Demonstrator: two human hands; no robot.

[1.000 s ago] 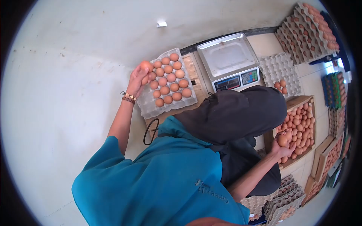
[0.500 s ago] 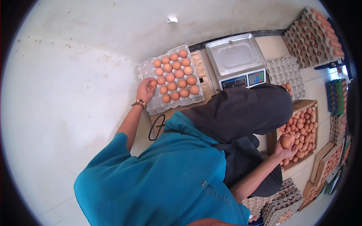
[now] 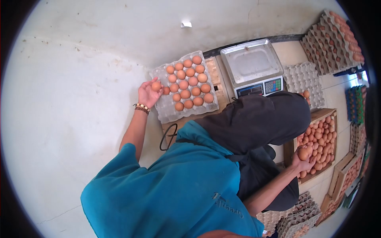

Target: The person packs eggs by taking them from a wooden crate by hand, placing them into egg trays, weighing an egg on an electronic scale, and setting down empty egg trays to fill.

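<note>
My left hand (image 3: 149,94), with a beaded bracelet at the wrist, is palm up at the left edge of a grey egg tray (image 3: 170,114). Its fingers curl around a brown egg (image 3: 156,86). Right beside the fingertips another egg (image 3: 166,91) sits at the tray's edge. Several rows of brown eggs (image 3: 183,85) fill the middle and right of that tray. Over at the right, my right hand (image 3: 304,159) holds a brown egg (image 3: 303,154) above a wooden crate (image 3: 318,115) full of loose eggs.
A digital scale (image 3: 254,65) with a metal pan stands right of the tray. Beyond it lie a partly filled egg tray (image 3: 303,81) and a tall stack of filled trays (image 3: 332,43). More stacked trays (image 3: 299,216) are at lower right. A wall runs along the left and top.
My left hand has drawn back slightly from the tray and turned palm up, showing an egg in it; one egg is now left beside its fingertips. My right hand stays over the crate.
</note>
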